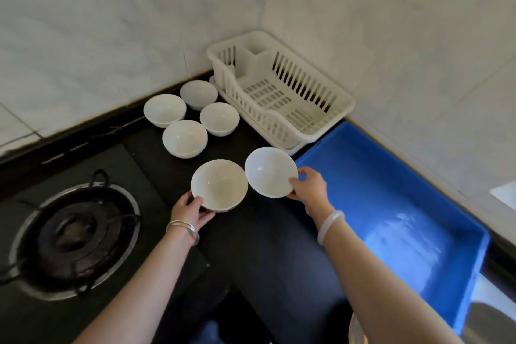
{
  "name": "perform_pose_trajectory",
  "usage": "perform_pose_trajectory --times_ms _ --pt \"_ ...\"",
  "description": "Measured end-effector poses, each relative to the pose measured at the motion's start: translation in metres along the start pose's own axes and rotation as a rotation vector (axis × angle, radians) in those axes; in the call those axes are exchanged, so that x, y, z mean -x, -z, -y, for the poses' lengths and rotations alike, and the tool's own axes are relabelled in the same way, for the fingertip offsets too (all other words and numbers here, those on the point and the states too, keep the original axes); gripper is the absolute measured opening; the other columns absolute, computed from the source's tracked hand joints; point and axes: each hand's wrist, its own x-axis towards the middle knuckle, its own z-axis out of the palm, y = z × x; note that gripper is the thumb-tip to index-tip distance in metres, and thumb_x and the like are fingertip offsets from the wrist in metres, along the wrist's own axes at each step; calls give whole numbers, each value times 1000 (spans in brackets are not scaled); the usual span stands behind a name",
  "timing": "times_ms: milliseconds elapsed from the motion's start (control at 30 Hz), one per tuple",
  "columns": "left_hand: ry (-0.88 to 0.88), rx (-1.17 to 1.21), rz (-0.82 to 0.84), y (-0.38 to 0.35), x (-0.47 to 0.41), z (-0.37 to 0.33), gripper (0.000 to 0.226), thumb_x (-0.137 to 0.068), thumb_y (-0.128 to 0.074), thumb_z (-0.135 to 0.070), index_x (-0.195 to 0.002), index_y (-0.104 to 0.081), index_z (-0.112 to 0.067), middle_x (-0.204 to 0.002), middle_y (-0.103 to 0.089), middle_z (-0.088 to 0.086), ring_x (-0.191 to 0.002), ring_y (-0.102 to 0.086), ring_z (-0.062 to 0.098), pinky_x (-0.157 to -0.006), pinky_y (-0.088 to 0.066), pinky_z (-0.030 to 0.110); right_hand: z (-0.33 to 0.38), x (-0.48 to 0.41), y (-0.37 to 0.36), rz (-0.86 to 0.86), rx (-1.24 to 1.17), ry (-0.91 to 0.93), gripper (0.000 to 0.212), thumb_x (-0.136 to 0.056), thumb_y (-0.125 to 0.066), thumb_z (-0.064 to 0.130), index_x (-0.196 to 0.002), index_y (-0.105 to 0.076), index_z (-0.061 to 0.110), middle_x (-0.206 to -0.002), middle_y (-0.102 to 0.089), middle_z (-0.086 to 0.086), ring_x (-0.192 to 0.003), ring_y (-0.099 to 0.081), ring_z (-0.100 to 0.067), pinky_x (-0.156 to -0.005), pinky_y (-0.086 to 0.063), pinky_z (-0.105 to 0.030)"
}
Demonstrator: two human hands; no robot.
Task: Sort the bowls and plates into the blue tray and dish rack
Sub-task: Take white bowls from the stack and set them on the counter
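Note:
My left hand [192, 211] grips the near rim of a white bowl [219, 184] over the black counter. My right hand [310, 186] holds a second white bowl [269, 172] by its right rim, tilted and lifted just left of the blue tray [391, 204]. The tray holds nothing. Several more white bowls [184, 138] stand in a cluster further back on the counter. The white dish rack [279, 92] sits in the corner behind the tray, with nothing in it.
A gas burner [74, 232] is set into the counter at the left. Tiled walls close the corner behind the rack and along the tray's right side. A pale rim [354, 329] shows at the bottom edge.

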Motion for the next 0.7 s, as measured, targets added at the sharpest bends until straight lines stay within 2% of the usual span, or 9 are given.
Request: perform_pose_trajectory --times_ms 100,200,500,700 --pt "-22 68 -30 1 -8 -10 45 -91 -46 -2 -135 -42 -13 -132 -49 17 -111 -55 37 -82 -51 42 9 -14 -26 -5 -35 -52 17 -88 -58 4 -101 -52 14 -112 -47 -7 -102 -60 -32 -45 -54 -23" --pt "-41 90 -62 2 -16 -17 45 -91 -45 -2 -134 -43 -13 -131 -49 17 -106 -56 36 -81 -51 41 14 -27 -45 -20 -62 -69 16 -88 -56 1 -99 -52 12 -109 -46 -7 -106 -57 -33 -55 -56 -30" --pt "-8 138 -126 -1 -33 -20 45 -90 -47 -2 -133 -45 -16 -132 -49 16 -106 -57 35 -78 -53 40 22 -54 -76 -43 -116 -137 19 -87 -53 -2 -102 -52 9 -122 -49 -13 -111 -55 -34 -59 -56 -31" --pt "3 171 -132 -10 -37 -19 45 -90 -48 -3 -133 -45 -17 -133 -49 14 -111 -56 36 -77 -53 40 18 -65 -85 -43 -174 -176 19 -87 -54 -1 -101 -50 11 -115 -49 -10 -110 -56 -32 -59 -56 -29"
